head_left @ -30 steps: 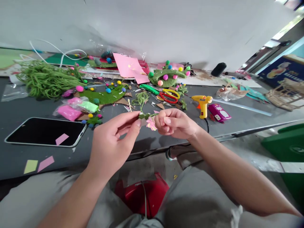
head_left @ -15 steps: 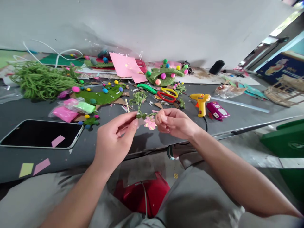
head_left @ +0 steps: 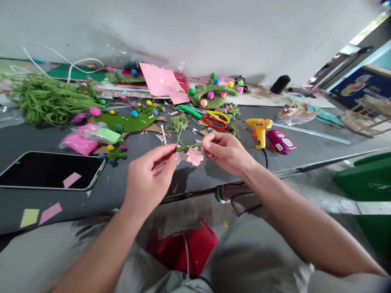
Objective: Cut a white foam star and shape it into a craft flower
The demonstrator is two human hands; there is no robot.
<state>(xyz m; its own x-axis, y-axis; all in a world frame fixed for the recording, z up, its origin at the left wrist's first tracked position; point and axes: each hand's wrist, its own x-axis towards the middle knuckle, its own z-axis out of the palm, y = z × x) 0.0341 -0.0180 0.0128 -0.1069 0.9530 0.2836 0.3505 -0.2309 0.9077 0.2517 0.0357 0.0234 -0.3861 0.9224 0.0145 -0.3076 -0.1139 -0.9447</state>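
Just over the table's near edge, my left hand [head_left: 146,177] pinches a green yarn-wrapped stem [head_left: 183,149] between thumb and fingertips. A small pink paper flower [head_left: 194,157] with pale yellow bits hangs from it, between my two hands. To the right, my right hand [head_left: 227,152] is closed in a pinch on green yarn [head_left: 180,137], close to the flower. That yarn runs back to a loose tangle on the table behind. Exactly what lies inside the right fingertips is hidden. A whitish translucent piece shows by the left thumb.
Behind the hands lie scissors [head_left: 216,120] and a green-handled cutter [head_left: 188,110]. A yellow glue gun [head_left: 259,131] and a purple packet [head_left: 280,141] sit to the right. Leftward are a phone [head_left: 49,171], clay bags [head_left: 81,143] and a green yarn pile [head_left: 51,99].
The right hand's fingers have shifted slightly up and loosened a little from their tight curl. The flower has turned slightly. The left hand keeps its pinch; the view has shifted a little.
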